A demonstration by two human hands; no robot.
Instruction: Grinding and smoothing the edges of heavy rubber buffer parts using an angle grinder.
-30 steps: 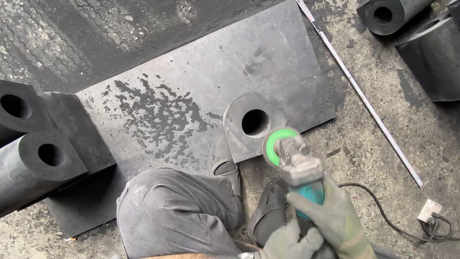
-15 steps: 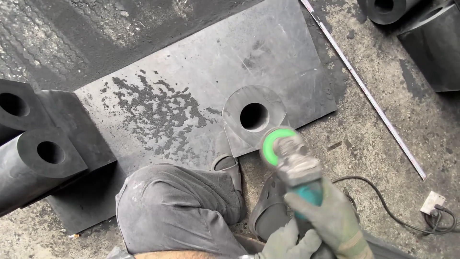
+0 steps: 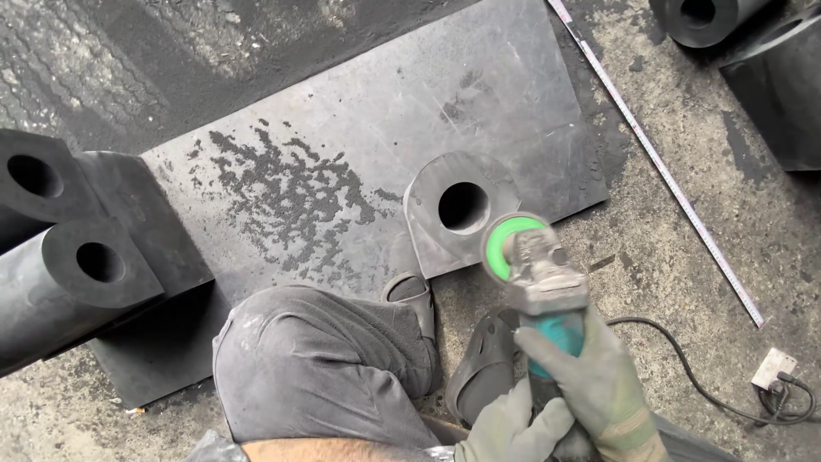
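Firmly, both gloved hands, right hand (image 3: 599,376) and left hand (image 3: 511,428), clasp the angle grinder (image 3: 539,282).

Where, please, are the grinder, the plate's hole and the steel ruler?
grinder (image 3: 544,275), head view, on its grey gear head.
hole (image 3: 463,207), head view, its dark middle.
ruler (image 3: 667,184), head view, mid-length of the strip.

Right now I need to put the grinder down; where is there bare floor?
Bare concrete lies between the plate, the ruler and the cord. It is crowded near the knee, the sandals and the blocks on the left.
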